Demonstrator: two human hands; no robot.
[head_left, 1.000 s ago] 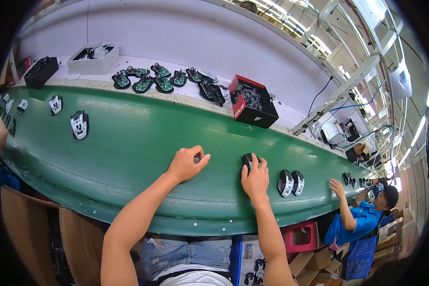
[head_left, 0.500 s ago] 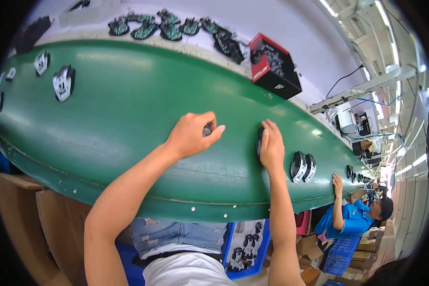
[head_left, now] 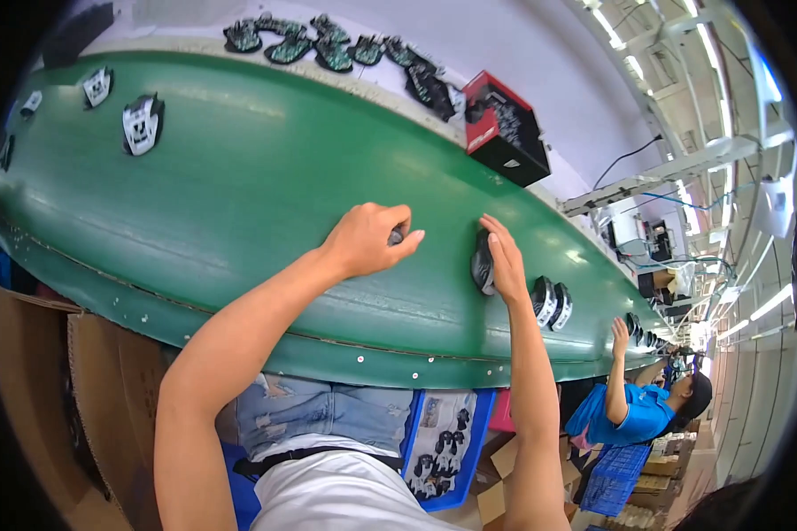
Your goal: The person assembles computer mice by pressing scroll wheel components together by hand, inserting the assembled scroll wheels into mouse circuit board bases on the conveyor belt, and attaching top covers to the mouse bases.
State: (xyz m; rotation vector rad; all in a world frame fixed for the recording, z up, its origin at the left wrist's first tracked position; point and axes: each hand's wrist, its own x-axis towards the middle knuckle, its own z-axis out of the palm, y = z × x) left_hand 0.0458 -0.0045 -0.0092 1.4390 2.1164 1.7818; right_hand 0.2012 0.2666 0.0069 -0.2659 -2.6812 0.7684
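Left hand (head_left: 367, 239): fingers curled around a small dark piece (head_left: 396, 237), mostly hidden in the grasp.
Right hand (head_left: 507, 267): fingers nearly straight; whether they grip, I cannot tell.
Dark mouse-shaped shell (head_left: 481, 265): just left of the right fingers, partly covered; rounded, smooth, slightly glossy.
Belt (head_left: 239, 186): smooth, shiny green.
Paired black-and-white shells (head_left: 543, 302): curved, beside the right wrist.

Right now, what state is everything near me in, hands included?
Left hand: fingers curled around a small dark part
Right hand: fingers extended along the dark mouse
Dark mouse: on the green belt, partly hidden
Two mouse bodies: side by side
Black-red box: open, small parts inside
Blue crate: open, loose parts inside
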